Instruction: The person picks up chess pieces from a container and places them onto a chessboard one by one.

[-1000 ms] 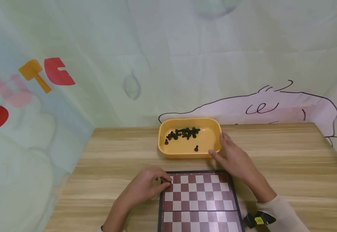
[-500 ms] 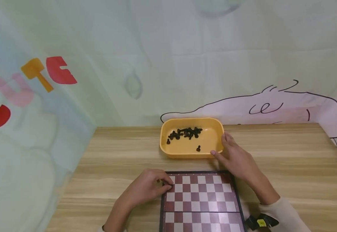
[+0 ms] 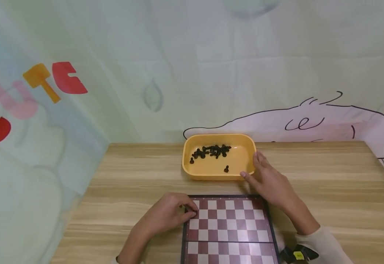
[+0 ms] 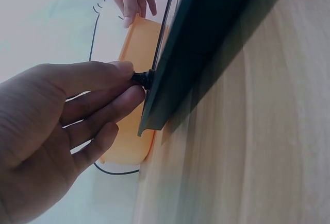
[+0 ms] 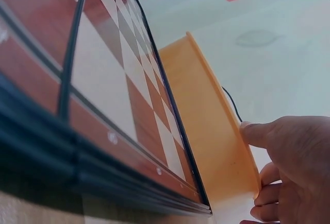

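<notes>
My left hand [image 3: 168, 212] is at the far left corner of a red-and-white chessboard [image 3: 231, 224]. Between its thumb and fingertips it pinches a black chess piece [image 4: 143, 79], whose base is right at the board's surface in the left wrist view. In the head view the fingers mostly hide this piece. My right hand [image 3: 272, 183] holds the right end of a yellow plastic tray [image 3: 211, 177], thumb at the front corner and fingers along the side. Several black chess pieces [image 3: 215, 150] lie heaped toward the back of the tray, and a single piece [image 3: 226, 169] is near its front.
Board and tray share a wooden table [image 3: 139, 165], the tray just beyond the board's far edge. Behind the table hangs a printed cloth [image 3: 178, 73] with cartoon drawings. A black strap with a yellow label [image 3: 298, 255] is by the right sleeve.
The head view has shifted slightly. Both hands keep their places, the left on the chess piece at the board's corner and the right on the tray.
</notes>
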### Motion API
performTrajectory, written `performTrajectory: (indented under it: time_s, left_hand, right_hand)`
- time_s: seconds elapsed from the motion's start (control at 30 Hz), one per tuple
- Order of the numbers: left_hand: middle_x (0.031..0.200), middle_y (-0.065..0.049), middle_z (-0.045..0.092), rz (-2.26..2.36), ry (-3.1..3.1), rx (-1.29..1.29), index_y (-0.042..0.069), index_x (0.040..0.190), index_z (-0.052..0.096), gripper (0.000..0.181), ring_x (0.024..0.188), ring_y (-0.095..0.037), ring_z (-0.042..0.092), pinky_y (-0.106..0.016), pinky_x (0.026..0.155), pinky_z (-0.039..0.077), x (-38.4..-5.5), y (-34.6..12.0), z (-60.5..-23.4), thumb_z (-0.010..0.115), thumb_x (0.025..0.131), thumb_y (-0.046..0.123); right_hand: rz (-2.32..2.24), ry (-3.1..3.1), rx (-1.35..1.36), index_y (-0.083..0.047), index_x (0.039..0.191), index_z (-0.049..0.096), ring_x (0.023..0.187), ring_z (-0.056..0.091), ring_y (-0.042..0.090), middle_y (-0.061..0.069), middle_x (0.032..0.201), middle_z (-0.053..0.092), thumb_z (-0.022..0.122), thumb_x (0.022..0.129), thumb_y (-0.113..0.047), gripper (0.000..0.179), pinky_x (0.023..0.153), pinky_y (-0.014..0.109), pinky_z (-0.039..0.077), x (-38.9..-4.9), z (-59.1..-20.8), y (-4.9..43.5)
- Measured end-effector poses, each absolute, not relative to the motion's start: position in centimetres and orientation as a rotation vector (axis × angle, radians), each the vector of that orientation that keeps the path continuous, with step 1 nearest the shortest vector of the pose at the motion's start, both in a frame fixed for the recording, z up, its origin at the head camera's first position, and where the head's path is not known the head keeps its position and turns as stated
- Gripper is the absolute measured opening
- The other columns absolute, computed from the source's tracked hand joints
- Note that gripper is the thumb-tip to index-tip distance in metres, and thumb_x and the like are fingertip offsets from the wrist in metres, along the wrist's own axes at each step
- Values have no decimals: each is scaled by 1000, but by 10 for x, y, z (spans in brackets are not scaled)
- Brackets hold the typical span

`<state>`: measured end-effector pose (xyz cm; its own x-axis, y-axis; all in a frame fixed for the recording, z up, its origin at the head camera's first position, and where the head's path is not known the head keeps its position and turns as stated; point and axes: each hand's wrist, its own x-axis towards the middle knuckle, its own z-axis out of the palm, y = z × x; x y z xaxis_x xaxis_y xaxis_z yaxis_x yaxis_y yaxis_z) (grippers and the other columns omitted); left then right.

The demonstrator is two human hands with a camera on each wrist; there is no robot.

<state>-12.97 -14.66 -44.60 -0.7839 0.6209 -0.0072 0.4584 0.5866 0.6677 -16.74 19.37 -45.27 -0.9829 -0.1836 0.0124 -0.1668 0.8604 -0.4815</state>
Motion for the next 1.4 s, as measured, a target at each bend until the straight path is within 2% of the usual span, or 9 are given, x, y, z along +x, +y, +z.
performTrajectory:
  time_s: [0.27, 0.5, 0.83, 1.0, 1.2, 1.4]
  left_hand:
    - [105, 14, 77, 1013, 2711, 861, 20, 105, 80, 12, 99, -7, 71, -33, 92, 64, -130, -147, -440, 82, 94, 14]
    - [99, 8, 78, 1086, 2849, 984, 16, 99, 80, 14, 95, -9, 71, -32, 84, 65, -150, -150, -435, 85, 90, 7]
    - [98, 6, 78, 1025, 2965, 887, 16, 95, 80, 10, 96, -13, 70, -38, 82, 64, -179, -146, -428, 85, 90, 10]
    - [97, 1, 78, 985, 3000, 872, 15, 95, 80, 7, 94, -19, 72, -37, 79, 61, -193, -142, -424, 85, 91, 13]
    - [99, -1, 79, 916, 3020, 796, 12, 99, 81, 7, 94, -21, 73, -41, 81, 63, -210, -138, -420, 83, 93, 15]
    - [100, 0, 79, 829, 3021, 726, 14, 99, 81, 5, 92, -20, 72, -36, 73, 61, -233, -134, -419, 80, 96, 17]
  right_hand:
    - [-760, 2991, -318, 7, 164, 18, 160, 22, 49, 26, 175, 12, 45, 107, -66, 96, 123, 68, 33, -167, -454, 193]
    - [-717, 3017, -355, 9, 163, 19, 161, 21, 47, 27, 174, 13, 45, 110, -60, 92, 125, 66, 33, -167, -454, 191]
    - [-699, 3053, -373, 12, 161, 24, 161, 22, 47, 28, 173, 16, 47, 110, -56, 88, 126, 64, 33, -166, -454, 190]
    - [-691, 3061, -381, 12, 161, 23, 161, 22, 47, 29, 172, 17, 47, 110, -57, 89, 127, 63, 31, -165, -455, 193]
    - [-687, 3052, -376, 11, 163, 20, 162, 21, 45, 27, 174, 15, 46, 110, -57, 89, 128, 62, 30, -167, -455, 192]
    - [-680, 3058, -361, 11, 163, 20, 161, 22, 47, 28, 173, 16, 46, 111, -57, 89, 128, 63, 31, -166, -453, 190]
